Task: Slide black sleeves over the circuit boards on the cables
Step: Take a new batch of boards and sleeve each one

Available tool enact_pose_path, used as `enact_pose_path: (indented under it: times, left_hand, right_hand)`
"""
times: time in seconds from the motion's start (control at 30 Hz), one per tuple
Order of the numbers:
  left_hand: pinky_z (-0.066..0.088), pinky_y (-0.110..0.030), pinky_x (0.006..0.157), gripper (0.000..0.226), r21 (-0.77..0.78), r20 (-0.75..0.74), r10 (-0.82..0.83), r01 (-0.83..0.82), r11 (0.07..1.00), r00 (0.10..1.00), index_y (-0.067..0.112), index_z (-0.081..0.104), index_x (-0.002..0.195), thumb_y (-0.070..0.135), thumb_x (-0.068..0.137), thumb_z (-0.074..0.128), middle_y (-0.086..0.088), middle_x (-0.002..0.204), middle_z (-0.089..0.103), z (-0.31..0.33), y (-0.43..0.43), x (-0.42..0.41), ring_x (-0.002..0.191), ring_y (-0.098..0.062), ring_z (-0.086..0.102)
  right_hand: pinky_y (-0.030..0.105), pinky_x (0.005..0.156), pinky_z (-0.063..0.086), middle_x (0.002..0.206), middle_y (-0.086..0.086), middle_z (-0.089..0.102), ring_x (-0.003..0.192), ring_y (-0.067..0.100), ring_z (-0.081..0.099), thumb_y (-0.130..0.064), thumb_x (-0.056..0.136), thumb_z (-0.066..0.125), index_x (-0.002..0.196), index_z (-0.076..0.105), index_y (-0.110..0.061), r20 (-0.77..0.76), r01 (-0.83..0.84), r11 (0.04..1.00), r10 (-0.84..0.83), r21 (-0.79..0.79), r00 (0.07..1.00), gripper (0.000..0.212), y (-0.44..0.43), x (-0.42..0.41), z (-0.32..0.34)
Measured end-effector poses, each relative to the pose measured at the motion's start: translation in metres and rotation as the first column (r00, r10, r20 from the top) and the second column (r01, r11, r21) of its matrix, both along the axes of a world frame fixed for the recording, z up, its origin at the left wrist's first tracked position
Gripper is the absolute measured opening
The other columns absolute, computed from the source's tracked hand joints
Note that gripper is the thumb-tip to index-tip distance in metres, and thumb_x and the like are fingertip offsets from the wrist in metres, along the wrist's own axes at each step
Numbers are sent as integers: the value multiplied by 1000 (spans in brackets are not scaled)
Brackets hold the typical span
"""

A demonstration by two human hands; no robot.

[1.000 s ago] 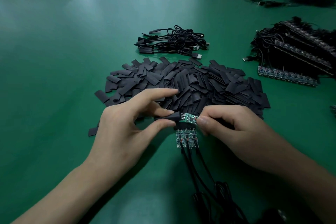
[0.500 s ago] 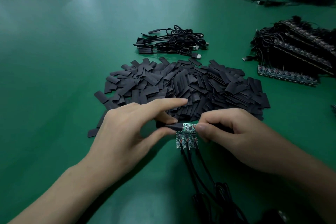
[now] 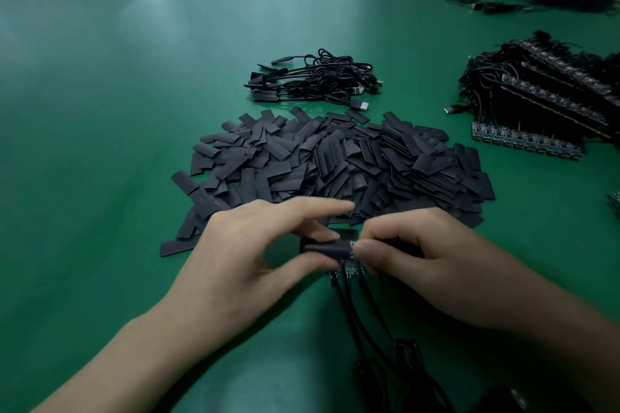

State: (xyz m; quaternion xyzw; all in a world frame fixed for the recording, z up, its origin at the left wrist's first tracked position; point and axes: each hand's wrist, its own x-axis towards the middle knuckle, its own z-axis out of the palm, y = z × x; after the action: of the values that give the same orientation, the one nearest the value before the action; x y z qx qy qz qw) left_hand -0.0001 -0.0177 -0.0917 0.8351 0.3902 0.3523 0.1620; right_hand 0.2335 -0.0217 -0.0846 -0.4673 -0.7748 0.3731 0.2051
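Sleeve pushed further over the board; only its tip shows. Hands closer together, lower toward the surface.

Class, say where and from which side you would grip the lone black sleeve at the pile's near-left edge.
Pinch the lone sleeve across its long edges near its left end, from above: it lies flat on the table, that end clear of the pile.

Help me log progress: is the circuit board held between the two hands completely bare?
No: the black sleeve pinched by the left hand covers nearly all of the circuit board held by the right hand.
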Motion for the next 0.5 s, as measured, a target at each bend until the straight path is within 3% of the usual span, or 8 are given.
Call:
enact_pose_path:
  times: [0.13,0.27,0.37,0.5]
  left_hand:
    - [56,-31,86,44,58,26,-21,19,998,999,33,68,127,36,84,81,23,102,74,-2,-1,2,97,2,69]
    - [54,-20,90,45,7,163,34,-35,999,986,30,70,122,33,80,83,21,99,75,-1,-1,6,96,4,71]
    - [51,-16,93,45,-86,297,79,-55,995,952,30,70,120,30,78,83,20,96,77,-1,-1,9,95,2,73]
    - [52,-17,94,46,-151,373,106,-53,987,922,33,69,119,26,76,84,20,97,78,-1,-3,10,94,-3,75]
  right_hand:
    - [21,51,32,59,-6,49,53,4,43,-44,100,54,76,64,-27,-25,-15,1000,15,-5,1000,31,-1,-1,-3]
    - [24,55,36,69,-8,57,57,3,48,-43,99,59,95,64,-33,-199,44,999,-37,30,979,12,-2,-3,-1]
    - [17,62,44,80,-5,64,70,10,60,-32,98,63,104,61,-30,-335,134,980,-79,146,939,7,-5,-1,3]
    - [11,63,40,80,-8,64,72,10,61,-22,95,66,94,67,-22,-255,165,919,-73,359,964,2,-7,-4,5]
